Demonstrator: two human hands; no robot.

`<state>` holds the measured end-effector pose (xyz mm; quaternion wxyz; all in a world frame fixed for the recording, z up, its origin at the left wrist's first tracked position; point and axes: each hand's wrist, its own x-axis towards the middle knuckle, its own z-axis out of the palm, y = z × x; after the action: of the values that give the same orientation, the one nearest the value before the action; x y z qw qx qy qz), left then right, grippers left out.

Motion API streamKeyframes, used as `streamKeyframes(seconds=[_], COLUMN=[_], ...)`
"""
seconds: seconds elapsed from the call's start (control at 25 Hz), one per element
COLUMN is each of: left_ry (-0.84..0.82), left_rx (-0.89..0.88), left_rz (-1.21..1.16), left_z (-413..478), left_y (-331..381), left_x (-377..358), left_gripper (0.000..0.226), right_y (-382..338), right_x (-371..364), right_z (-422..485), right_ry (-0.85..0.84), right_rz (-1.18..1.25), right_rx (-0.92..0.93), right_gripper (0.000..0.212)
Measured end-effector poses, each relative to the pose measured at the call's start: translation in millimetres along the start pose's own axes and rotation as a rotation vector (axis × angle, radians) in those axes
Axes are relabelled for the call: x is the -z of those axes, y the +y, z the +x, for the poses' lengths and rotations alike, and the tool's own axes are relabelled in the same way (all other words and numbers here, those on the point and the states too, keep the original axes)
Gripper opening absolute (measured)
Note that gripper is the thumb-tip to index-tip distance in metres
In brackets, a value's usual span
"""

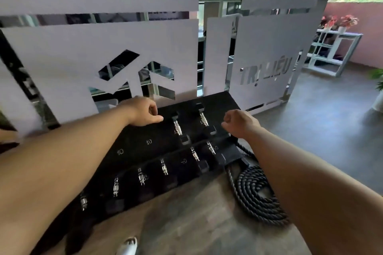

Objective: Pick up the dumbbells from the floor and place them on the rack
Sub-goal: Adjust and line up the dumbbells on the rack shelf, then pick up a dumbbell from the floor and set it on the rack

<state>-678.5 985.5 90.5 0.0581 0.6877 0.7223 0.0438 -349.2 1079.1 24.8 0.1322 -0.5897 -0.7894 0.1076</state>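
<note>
White cut-out partition panels back a grey-floored gym corner, where a black two-tier dumbbell rack stands before them. Black dumbbells with chrome handles lie in rows on both tiers, none on the floor in view. A coiled black battle rope lies just right of the rack. Both bare arms reach over the upper tier: the left hand and right hand hover loosely curled, grasping nothing
</note>
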Motion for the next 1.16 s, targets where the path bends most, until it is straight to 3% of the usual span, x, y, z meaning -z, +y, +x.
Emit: streamKeyframes(seconds=[0.2, 0.4, 0.92, 1.16], left_ry=[-0.004, -0.026, -0.266, -0.397], left_rx=[0.147, 0.243, 0.264, 0.244], left_rz=[0.068, -0.016, -0.144, -0.211], left_z=[-89.2, -161.4, -299.7, -300.8], left_y=[-32.1, -70.6, -250.4, -283.3], left_x=[14.9, -9.4, -153.5, -230.7], left_gripper=[0.035, 0.035, 0.039, 0.042], right_y=[-30.9, -72.9, -233.1, -246.0], right_x=[1.9, -30.9, -247.7, -331.1], right_z=[-38.4, -70.7, -212.0, -258.5], right_ry=[0.001, -0.047, -0.381, -0.523], right_rz=[0.025, 0.010, 0.017, -0.004], right_rx=[0.113, 0.140, 0.043, 0.017], right_gripper=[0.017, 0.025, 0.036, 0.040])
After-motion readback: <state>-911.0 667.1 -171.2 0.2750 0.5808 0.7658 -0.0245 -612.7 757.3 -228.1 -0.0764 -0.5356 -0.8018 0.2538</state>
